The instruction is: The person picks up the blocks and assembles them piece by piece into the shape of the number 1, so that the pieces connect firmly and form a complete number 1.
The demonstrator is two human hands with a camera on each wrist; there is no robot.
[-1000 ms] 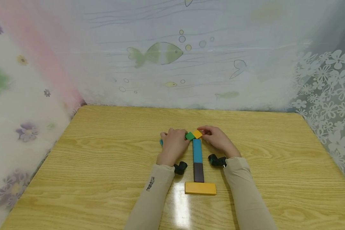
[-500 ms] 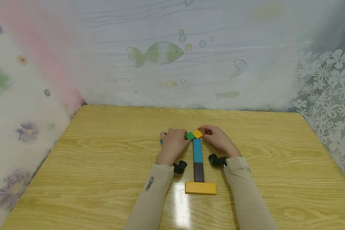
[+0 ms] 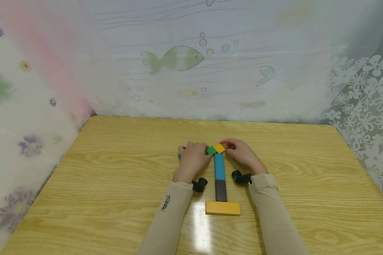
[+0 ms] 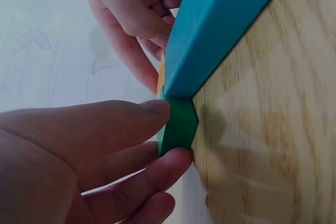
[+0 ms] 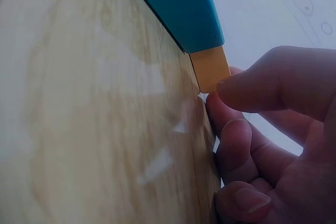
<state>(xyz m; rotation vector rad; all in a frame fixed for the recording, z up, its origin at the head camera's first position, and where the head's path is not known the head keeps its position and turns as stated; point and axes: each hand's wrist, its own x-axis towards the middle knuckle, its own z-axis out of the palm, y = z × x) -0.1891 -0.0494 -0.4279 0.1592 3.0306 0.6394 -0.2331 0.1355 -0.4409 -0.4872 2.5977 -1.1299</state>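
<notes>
My left hand (image 3: 194,158) pinches a small green block (image 3: 211,150) between thumb and fingers; the left wrist view shows the thumb on the near side of the green block (image 4: 179,124). On the other side, my right hand (image 3: 242,154) pinches a small yellow block (image 3: 220,148), and in the right wrist view the thumb sits at the corner of that yellow block (image 5: 211,70). Both small blocks lie turned like diamonds, side by side at the far end of a long blue block (image 3: 219,166). A bit of another blue piece (image 3: 179,157) peeks out left of my left hand, mostly hidden.
Below the blue block, a dark block (image 3: 221,190) continues the line, and a long yellow block (image 3: 222,208) lies crosswise at its near end. Black wrist cameras (image 3: 200,185) hang by both wrists. A wooden table (image 3: 121,198) carries everything, with a patterned curtain (image 3: 166,102) behind.
</notes>
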